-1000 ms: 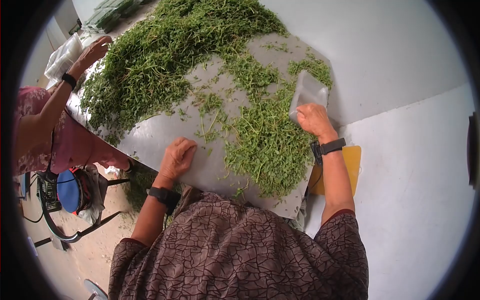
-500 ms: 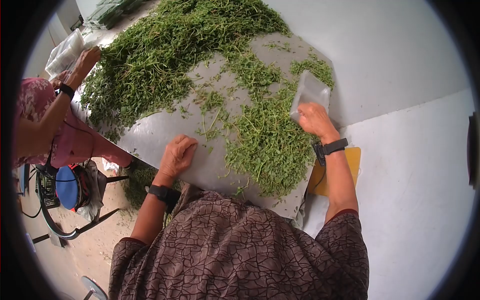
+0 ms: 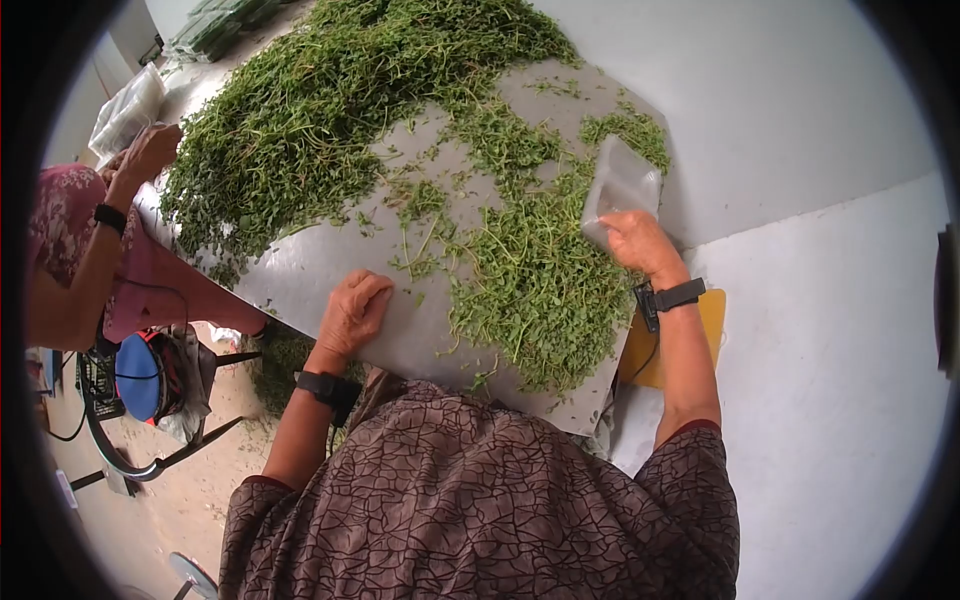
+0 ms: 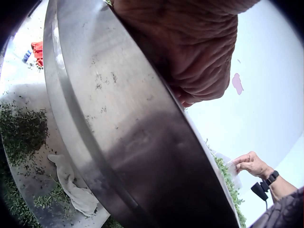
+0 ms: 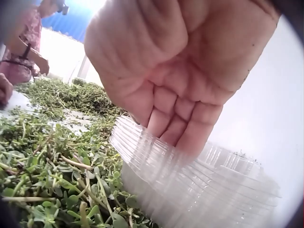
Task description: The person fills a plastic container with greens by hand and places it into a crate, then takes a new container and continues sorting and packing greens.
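In the head view the right hand point(image 3: 643, 243) grips the near end of clear plastic containers point(image 3: 628, 178) at the right of the metal table. The right wrist view shows several nested containers point(image 5: 190, 190), with the fingers point(image 5: 183, 123) bent over their rim; the thumb is hidden. Loose green sprigs point(image 3: 540, 270) lie beside them. The left hand point(image 3: 355, 312) rests on the table point(image 3: 310, 265) near its front edge, fingers loosely curled, with nothing visible in it. From the left wrist, that hand point(image 4: 194, 52) appears above the metal edge, its fingertips mostly hidden.
A large heap of greens point(image 3: 330, 100) covers the back left. At the left another person's hand point(image 3: 152, 150) is near clear containers point(image 3: 127, 112). Filled packs point(image 3: 215, 28) stand behind. A wall borders the right side; below it is a yellow board point(image 3: 645, 355). A chair is at lower left.
The other person's hand has moved off the heap's edge, down and to the left. The right hand has shifted slightly right, still gripping the containers. The left hand has barely moved.
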Demonstrator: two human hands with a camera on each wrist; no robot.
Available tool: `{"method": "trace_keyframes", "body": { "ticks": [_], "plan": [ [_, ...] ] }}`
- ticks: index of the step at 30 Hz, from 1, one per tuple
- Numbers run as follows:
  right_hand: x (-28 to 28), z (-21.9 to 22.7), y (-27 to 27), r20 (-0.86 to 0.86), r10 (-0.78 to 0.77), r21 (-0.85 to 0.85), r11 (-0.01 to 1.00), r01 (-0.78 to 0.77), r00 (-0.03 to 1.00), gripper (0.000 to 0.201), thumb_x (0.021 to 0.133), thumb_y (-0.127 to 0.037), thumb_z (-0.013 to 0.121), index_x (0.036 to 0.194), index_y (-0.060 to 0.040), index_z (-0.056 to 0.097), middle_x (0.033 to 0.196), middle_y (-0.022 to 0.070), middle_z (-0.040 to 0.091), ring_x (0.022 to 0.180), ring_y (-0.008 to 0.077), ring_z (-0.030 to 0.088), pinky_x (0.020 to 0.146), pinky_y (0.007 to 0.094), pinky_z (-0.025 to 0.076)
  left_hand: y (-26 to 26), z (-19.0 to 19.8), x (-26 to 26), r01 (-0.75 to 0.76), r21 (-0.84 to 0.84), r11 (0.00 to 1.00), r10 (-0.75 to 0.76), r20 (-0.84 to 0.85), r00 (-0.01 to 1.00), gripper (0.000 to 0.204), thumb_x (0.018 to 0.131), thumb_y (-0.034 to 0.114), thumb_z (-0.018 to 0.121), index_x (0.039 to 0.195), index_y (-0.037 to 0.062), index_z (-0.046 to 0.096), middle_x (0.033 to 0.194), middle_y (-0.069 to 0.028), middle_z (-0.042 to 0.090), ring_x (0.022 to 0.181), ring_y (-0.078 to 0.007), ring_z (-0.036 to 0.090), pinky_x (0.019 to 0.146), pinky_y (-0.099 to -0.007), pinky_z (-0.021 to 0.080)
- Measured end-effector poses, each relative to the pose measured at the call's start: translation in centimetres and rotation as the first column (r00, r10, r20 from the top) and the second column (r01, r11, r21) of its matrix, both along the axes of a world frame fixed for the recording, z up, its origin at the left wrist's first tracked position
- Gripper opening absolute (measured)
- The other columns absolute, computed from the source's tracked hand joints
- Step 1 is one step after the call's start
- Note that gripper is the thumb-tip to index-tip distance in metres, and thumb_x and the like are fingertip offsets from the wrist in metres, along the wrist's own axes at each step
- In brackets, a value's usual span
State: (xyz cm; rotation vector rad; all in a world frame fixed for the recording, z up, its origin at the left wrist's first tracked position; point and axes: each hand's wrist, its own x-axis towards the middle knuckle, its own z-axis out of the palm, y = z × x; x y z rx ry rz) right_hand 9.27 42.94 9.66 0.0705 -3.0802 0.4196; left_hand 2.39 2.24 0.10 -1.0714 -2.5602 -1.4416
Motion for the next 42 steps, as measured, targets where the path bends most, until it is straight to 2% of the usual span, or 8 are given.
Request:
{"method": "trace_keyframes", "body": {
  "ticks": [3, 10, 15, 21, 28, 33, 39, 42],
  "plan": [
    [-0.2, 1.2, -0.7, 0.126, -0.067, 0.060, 0.996, 0.060, 0.990, 0.028, 0.072, -0.002, 0.051, 0.096, -0.0036, 0.066, 0.073, 0.0233, 0.059, 0.065, 0.0371, 0.058, 0.060, 0.0390, 0.048, 0.1, -0.1, 0.0, -0.001, 0.001, 1.000, 0.001, -0.004, 1.000, 0.011, 0.075, -0.001, 0.058, 0.085, 0.0023, 0.060, 0.078, -0.0126, 0.059, 0.073, -0.0311, 0.058, 0.066, -0.0354, 0.047],
    [-0.4, 0.6, 0.0, 0.148, -0.034, 0.025, 0.999, 0.031, 0.988, 0.022, 0.074, 0.000, 0.053, 0.093, -0.0035, 0.064, 0.074, 0.0232, 0.059, 0.067, 0.0389, 0.057, 0.061, 0.0402, 0.047, 0.1, -0.2, 0.0, -0.008, 0.007, 1.000, 0.008, -0.005, 1.000, 0.011, 0.075, -0.002, 0.058, 0.085, 0.0024, 0.060, 0.078, -0.0124, 0.059, 0.073, -0.0308, 0.058, 0.067, -0.0357, 0.047],
    [-0.5, -0.7, 0.6, 0.056, 0.088, 0.166, 0.981, -0.096, 0.995, 0.013, 0.072, 0.003, 0.052, 0.082, -0.0005, 0.059, 0.072, 0.0220, 0.057, 0.068, 0.0403, 0.056, 0.060, 0.0433, 0.045, 0.1, 0.0, 0.0, -0.007, -0.001, 1.000, 0.007, 0.001, 1.000, 0.011, 0.075, -0.002, 0.058, 0.085, 0.0025, 0.060, 0.078, -0.0121, 0.059, 0.073, -0.0305, 0.058, 0.066, -0.0358, 0.047],
    [-0.6, -0.5, 0.3, -0.009, 0.096, 0.159, 0.983, -0.093, 0.995, 0.005, 0.066, 0.005, 0.048, 0.067, 0.0009, 0.046, 0.063, 0.0225, 0.049, 0.062, 0.0416, 0.052, 0.055, 0.0464, 0.043, 0.1, -0.1, 0.0, -0.011, -0.007, 1.000, 0.011, -0.017, 1.000, 0.011, 0.075, -0.002, 0.058, 0.085, 0.0022, 0.060, 0.078, -0.0121, 0.059, 0.073, -0.0305, 0.058, 0.066, -0.0358, 0.047],
    [-0.9, -0.6, 0.7, -0.002, 0.112, 0.132, 0.985, -0.110, 0.994, 0.003, 0.067, 0.004, 0.047, 0.068, 0.0015, 0.045, 0.064, 0.0228, 0.049, 0.063, 0.0423, 0.051, 0.055, 0.0479, 0.041, 0.1, 0.2, 0.1, -0.010, -0.001, 1.000, 0.010, 0.002, 1.000, 0.010, 0.076, -0.001, 0.057, 0.085, 0.0024, 0.060, 0.078, -0.0127, 0.059, 0.073, -0.0309, 0.058, 0.066, -0.0354, 0.047],
    [0.3, -0.2, 0.6, -0.138, 0.098, -0.075, 0.991, -0.109, 0.986, 0.018, 0.069, -0.001, 0.055, 0.086, 0.0011, 0.059, 0.073, 0.0247, 0.055, 0.073, 0.0421, 0.055, 0.065, 0.0477, 0.045, 0.0, 0.0, 0.0, -0.001, -0.009, 1.000, 0.001, -0.017, 1.000, 0.009, 0.077, 0.000, 0.057, 0.085, 0.0030, 0.061, 0.078, -0.0128, 0.059, 0.073, -0.0313, 0.058, 0.066, -0.0356, 0.047],
    [2.7, -0.7, 1.1, 0.029, -0.181, 0.051, 0.982, 0.179, 0.983, 0.019, 0.074, -0.008, 0.061, 0.091, -0.0008, 0.063, 0.077, 0.0209, 0.062, 0.077, 0.0392, 0.059, 0.068, 0.0456, 0.047, 0.1, -0.1, 0.0, 0.006, 0.003, 1.000, -0.006, -0.039, 0.999, 0.009, 0.077, 0.001, 0.059, 0.085, 0.0037, 0.061, 0.077, -0.0130, 0.059, 0.073, -0.0323, 0.058, 0.064, -0.0373, 0.047],
    [2.8, -1.2, 1.6, -0.102, -0.158, 0.050, 0.985, 0.164, 0.982, 0.016, 0.074, -0.011, 0.061, 0.088, -0.0020, 0.063, 0.076, 0.0196, 0.062, 0.075, 0.0387, 0.060, 0.068, 0.0451, 0.048, 0.0, 0.0, 0.0, 0.005, -0.003, 1.000, -0.005, -0.042, 0.999, 0.009, 0.076, 0.001, 0.060, 0.085, 0.0038, 0.061, 0.077, -0.0134, 0.058, 0.073, -0.0326, 0.058, 0.063, -0.0372, 0.046]
  ]
}}
